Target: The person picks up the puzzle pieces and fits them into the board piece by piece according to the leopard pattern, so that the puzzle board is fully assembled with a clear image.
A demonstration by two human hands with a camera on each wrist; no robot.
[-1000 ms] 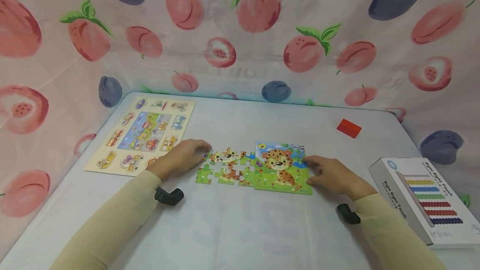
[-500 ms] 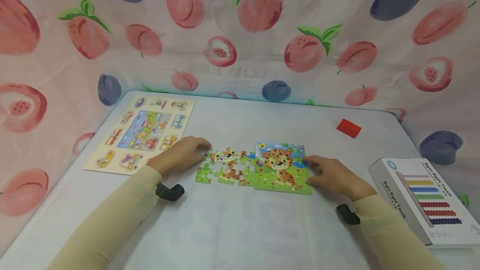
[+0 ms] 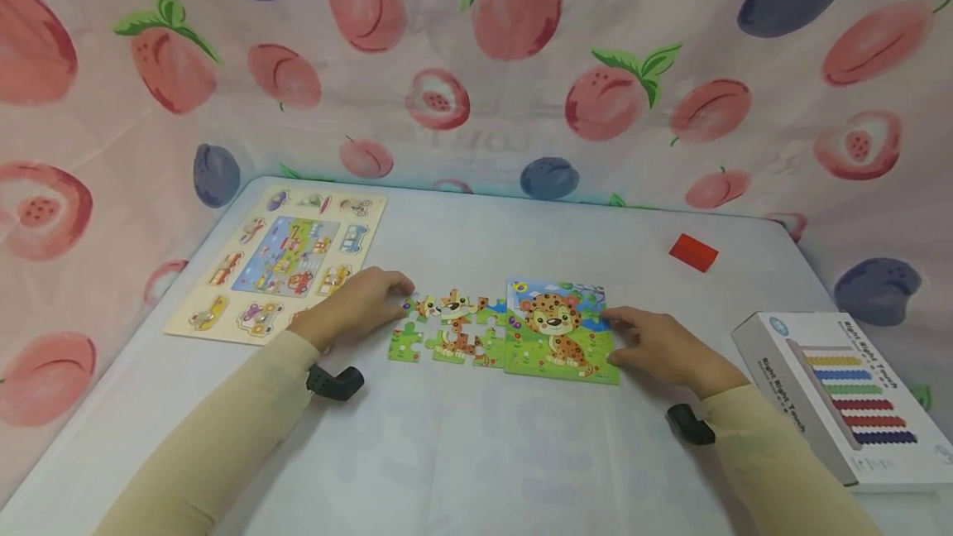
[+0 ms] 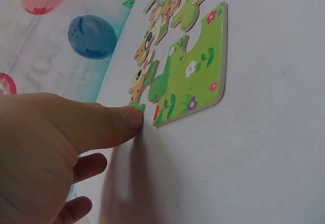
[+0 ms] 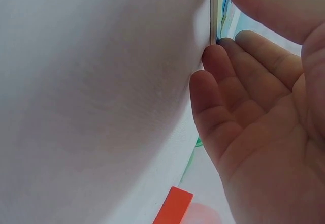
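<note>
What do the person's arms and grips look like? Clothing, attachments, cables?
Left sleeve and right sleeve: long, plain, pale yellow-beige. Left grip and right grip: bare, no gloves. Curved black unit by each wrist: left unit, right unit. No cables visible.

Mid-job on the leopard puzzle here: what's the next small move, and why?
I'd probably slide the lower-left corner piece gently toward its right-hand neighbour with the left hand: the head view shows a plain gap between the two, and that hand, its thumb at the upper-left piece, is close by.
</note>
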